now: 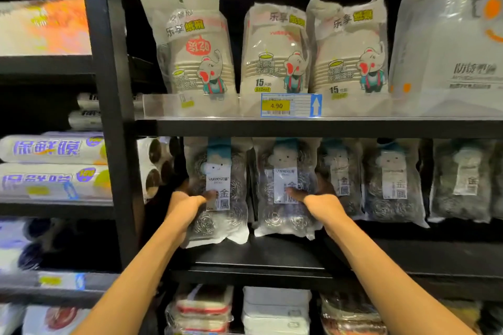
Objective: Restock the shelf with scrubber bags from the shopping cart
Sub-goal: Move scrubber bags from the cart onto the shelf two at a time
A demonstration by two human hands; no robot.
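Observation:
Two clear bags of metal scrubbers stand upright at the left end of the black middle shelf (272, 253). My left hand (185, 207) grips the left scrubber bag (217, 223) by its left side, thumb across the white label. My right hand (321, 207) grips the second scrubber bag (283, 215) by its right side, thumb on its front. More scrubber bags (392, 185) stand in a row to the right, further back on the same shelf. The shopping cart is out of view.
Paper bowl packs (275, 54) and a 4.90 price tag (291, 105) fill the shelf above. A black upright post (114, 117) borders the bay on the left, with cling film rolls (51, 149) beyond it. Sponge packs (204, 307) lie on the shelf below.

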